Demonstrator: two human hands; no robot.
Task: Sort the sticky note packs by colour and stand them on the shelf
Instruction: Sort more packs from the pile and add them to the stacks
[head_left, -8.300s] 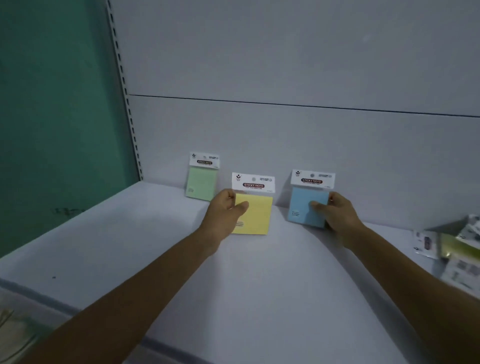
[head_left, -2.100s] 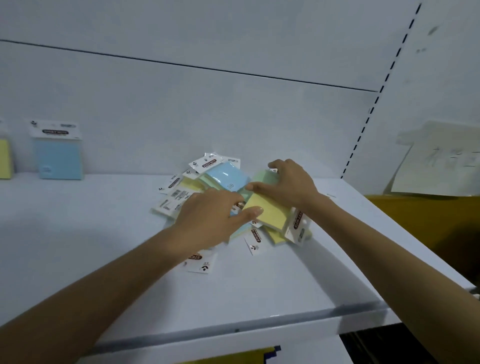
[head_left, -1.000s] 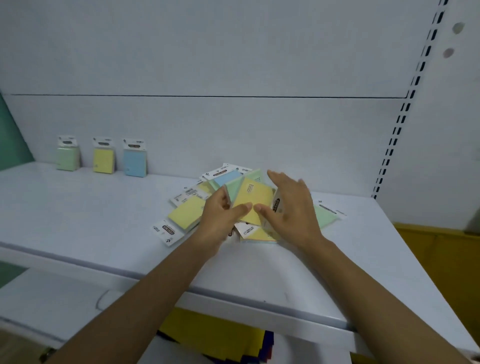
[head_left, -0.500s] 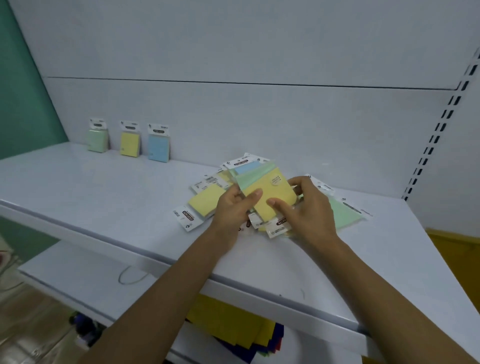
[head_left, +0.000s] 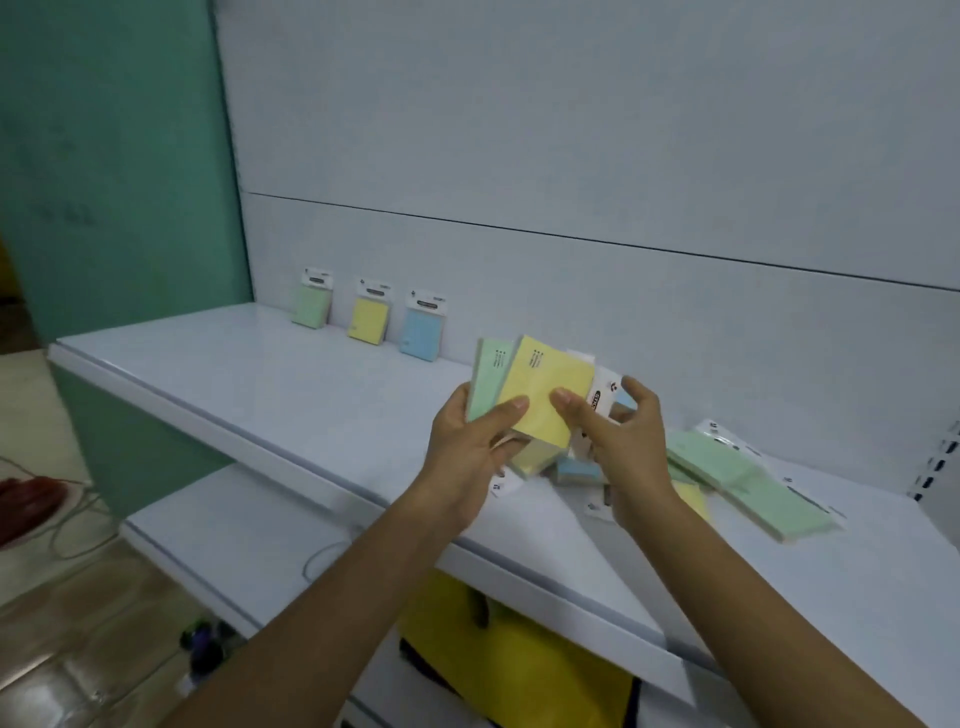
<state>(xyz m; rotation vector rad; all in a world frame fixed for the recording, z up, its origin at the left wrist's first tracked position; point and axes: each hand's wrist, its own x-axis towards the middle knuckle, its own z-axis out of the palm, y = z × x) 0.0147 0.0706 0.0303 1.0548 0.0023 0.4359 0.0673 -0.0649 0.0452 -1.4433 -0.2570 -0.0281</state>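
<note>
First, at the left rear of the shelf (head_left: 260, 374), three packs upright against its back panel: standing green pack (head_left: 311, 305), standing yellow pack (head_left: 369, 321), standing blue pack (head_left: 423, 333), spaced apart in a row.

Next, above the middle of the shelf, raised off its surface: left hand (head_left: 467, 452), fingers curled behind and thumb laid across the front, gripping the held green pack (head_left: 484, 379) and the held yellow pack (head_left: 550, 389) fanned together, yellow in front.

Right hand (head_left: 628, 441): thumb pressed on the face of the held yellow pack, fingers curled round its white header card (head_left: 602, 396).

On the shelf beneath both hands: loose pile (head_left: 574, 470) of blue and yellow packs, lying flat and partly hidden.

Toward the right end of the shelf: flat green packs (head_left: 748, 483), overlapping, headers to the rear.

Below the shelf front: yellow bag (head_left: 519, 670).
</note>
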